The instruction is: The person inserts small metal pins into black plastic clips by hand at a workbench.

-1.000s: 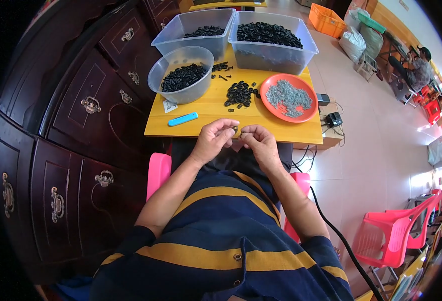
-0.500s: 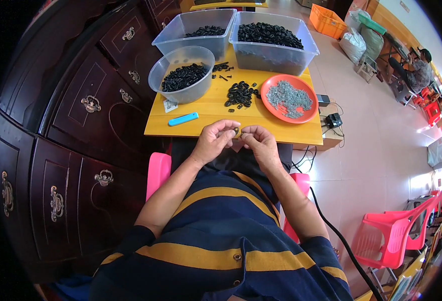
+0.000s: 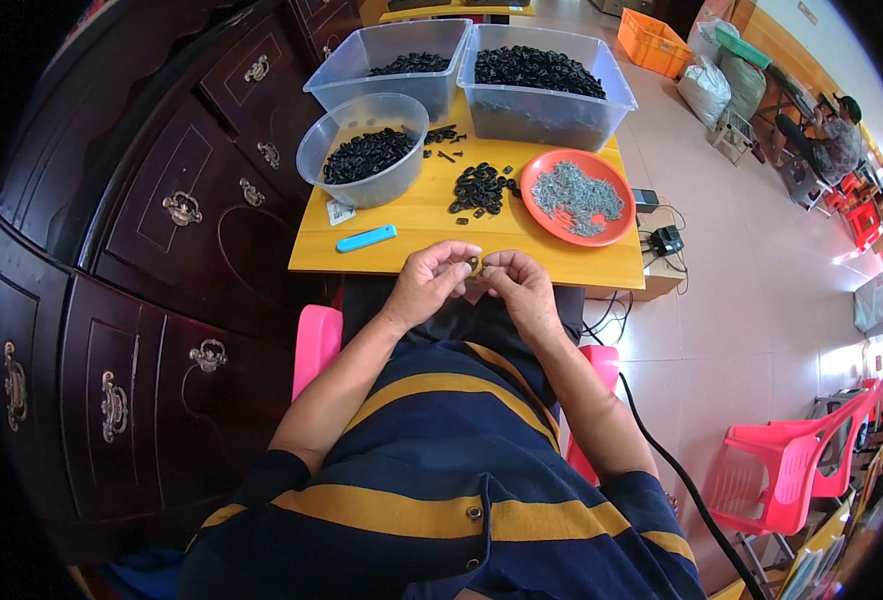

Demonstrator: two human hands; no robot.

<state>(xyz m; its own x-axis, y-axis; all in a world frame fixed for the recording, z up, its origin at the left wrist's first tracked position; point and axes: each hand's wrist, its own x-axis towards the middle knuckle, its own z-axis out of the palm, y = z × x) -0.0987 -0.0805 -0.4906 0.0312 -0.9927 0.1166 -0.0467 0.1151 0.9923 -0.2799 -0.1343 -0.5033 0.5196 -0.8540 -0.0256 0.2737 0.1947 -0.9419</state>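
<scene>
Both of my hands meet just off the table's near edge, above my lap. My left hand point(image 3: 429, 279) pinches a small black plastic piece point(image 3: 474, 263) between thumb and fingertips. Right beside it, the fingertips of my right hand point(image 3: 521, 286) are pressed together; whatever they hold is too small to make out. Beyond the hands, a loose pile of black oval pieces point(image 3: 478, 188) lies on the yellow table point(image 3: 416, 228). An orange-red plate point(image 3: 551, 229) of small silvery metal parts point(image 3: 576, 195) is to the right. A blue-handled tool point(image 3: 366, 238) lies at the left.
A round clear tub point(image 3: 313, 150) and two rectangular clear bins point(image 3: 356, 95) with black pieces stand on the table. Dark wooden drawers point(image 3: 151, 215) close off the left side. Pink chairs point(image 3: 781, 470) and a seated person point(image 3: 836, 140) are at the right.
My hands stay in nearly the same place. The small black piece at my left fingertips has shifted slightly and shows a little more.
</scene>
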